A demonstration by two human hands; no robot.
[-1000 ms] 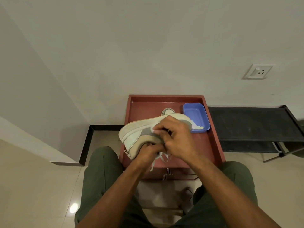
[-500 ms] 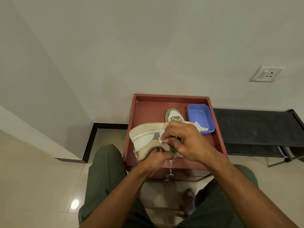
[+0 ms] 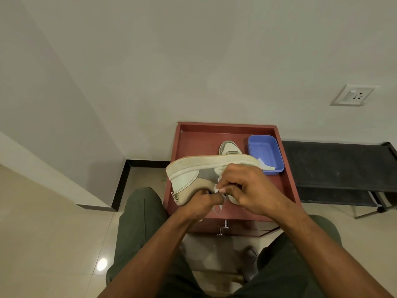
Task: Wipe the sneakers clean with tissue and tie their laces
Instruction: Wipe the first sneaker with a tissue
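Wiping stage, sneaker 1: left hand (image 3: 200,202) grips the held sneaker (image 3: 193,177) at its collar, sole up, over tray (image 3: 287,190) front edge; right hand (image 3: 247,190) pinches tissue (image 3: 216,189) against its side. Second sneaker (image 3: 229,147) rests w/ blue tub (image 3: 265,153) near tray back; laces (image 3: 218,208) hang untied; both remain.

Two sneakers: one sneaker (image 3: 193,175) held on its side, sole away from the camera, a second sneaker (image 3: 229,148) standing behind it. Two hands: left hand (image 3: 202,203), right hand (image 3: 249,188), both at the held shoe. One red worktop (image 3: 287,179) with a raised rim. One blue tray (image 3: 265,152) on it. Two bits of tissue: one tissue (image 3: 217,189) pinched at the fingers, one tissue scrap (image 3: 266,167) in the tray. One lace loop (image 3: 218,208) hanging. One wall socket (image 3: 354,95). One black bench (image 3: 339,166).
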